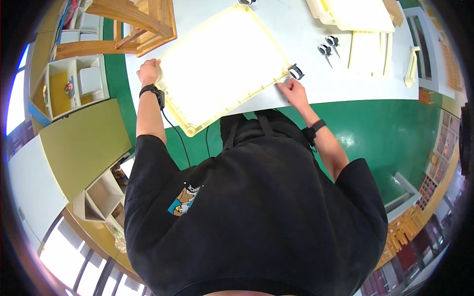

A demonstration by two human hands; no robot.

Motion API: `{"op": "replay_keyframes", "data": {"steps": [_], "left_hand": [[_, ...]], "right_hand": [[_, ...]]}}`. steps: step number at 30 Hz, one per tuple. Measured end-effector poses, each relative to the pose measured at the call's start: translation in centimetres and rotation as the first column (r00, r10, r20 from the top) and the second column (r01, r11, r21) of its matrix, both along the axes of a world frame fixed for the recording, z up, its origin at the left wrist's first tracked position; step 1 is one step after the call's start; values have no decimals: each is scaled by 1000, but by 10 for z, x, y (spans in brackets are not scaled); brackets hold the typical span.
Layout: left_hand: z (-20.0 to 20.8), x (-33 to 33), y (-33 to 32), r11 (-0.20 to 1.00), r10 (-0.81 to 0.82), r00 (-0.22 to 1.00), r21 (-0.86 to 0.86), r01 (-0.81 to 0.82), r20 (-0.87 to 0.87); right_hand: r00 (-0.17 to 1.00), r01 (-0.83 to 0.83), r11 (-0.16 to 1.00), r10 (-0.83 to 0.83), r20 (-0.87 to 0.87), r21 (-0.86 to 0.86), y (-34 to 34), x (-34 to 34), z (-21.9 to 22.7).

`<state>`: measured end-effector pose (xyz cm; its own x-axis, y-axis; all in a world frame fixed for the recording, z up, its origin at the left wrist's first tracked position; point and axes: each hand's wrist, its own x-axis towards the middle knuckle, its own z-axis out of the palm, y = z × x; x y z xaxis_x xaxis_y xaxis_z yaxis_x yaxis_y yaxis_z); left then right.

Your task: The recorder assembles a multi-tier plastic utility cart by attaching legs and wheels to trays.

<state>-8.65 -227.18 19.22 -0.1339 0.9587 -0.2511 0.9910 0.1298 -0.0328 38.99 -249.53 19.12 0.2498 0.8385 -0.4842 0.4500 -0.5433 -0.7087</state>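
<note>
A large pale-yellow plastic panel (224, 64) with a raised, ribbed rim lies aslant on the white table, its near corner jutting past the table's edge. Wrapped over the panel's left edge is my left hand (148, 72), closed on the rim. My right hand (294, 93) pinches the near right part of the rim, just below a black-and-white caster wheel (295, 72) at the panel's right corner. Another caster (247, 2) shows at the far corner, partly cut off by the picture's top. Two loose casters with metal stems, one (324, 50) beside the other (332, 40), lie farther right.
An upturned-looking wooden stool or frame (148, 29) stands at the far left of the table (316, 91). More pale-yellow panels (363, 17) and a narrow yellow piece (411, 66) lie at the right. Black cables hang near my left wrist. Shelves (74, 84) stand left over green floor.
</note>
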Motion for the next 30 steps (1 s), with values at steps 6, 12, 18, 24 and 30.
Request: {"op": "replay_keyframes", "data": {"steps": [6, 12, 18, 24, 30], "left_hand": [[1, 70, -27, 812, -299, 912, 577, 87, 282], [1, 236, -142, 789, -614, 657, 322, 523, 438], [-1, 316, -169, 754, -649, 658, 210, 623, 380], [-15, 318, -182, 740, -672, 707, 222, 634, 219], [-16, 317, -187, 712, -701, 678, 259, 652, 220]], "right_hand": [[988, -31, 952, -17, 156, 305, 13, 23, -9], [970, -213, 886, 141, 199, 411, 41, 28, 11], [911, -355, 848, 218, 351, 394, 41, 31, 1], [820, -527, 777, 359, 447, 343, 34, 38, -10], [748, -660, 656, 537, 389, 365, 43, 53, -4]]}}
